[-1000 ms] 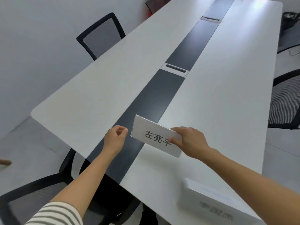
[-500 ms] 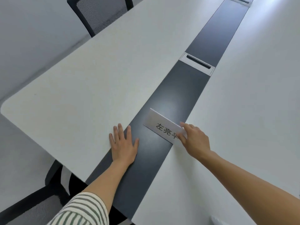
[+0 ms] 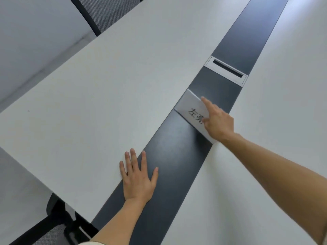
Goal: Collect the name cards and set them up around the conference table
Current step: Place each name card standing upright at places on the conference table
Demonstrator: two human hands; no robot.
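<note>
A white name card [image 3: 192, 107] with black characters stands on the dark centre strip [image 3: 169, 152] of the long white conference table [image 3: 99, 96]. My right hand [image 3: 218, 121] grips the card's right part, index finger stretched along its top edge, and covers some of the print. My left hand [image 3: 137, 177] lies flat, fingers spread, across the seam between the white top and the dark strip, nearer to me and apart from the card.
A silver cable hatch [image 3: 227, 69] sits in the strip just beyond the card. A black mesh chair [image 3: 99, 15] stands at the table's far left side, another chair [image 3: 53, 225] at the near end below the table edge.
My right hand has carried the card from mid-air down onto the dark strip and farther along it. My left hand opened from a fist and pressed flat on the table.
</note>
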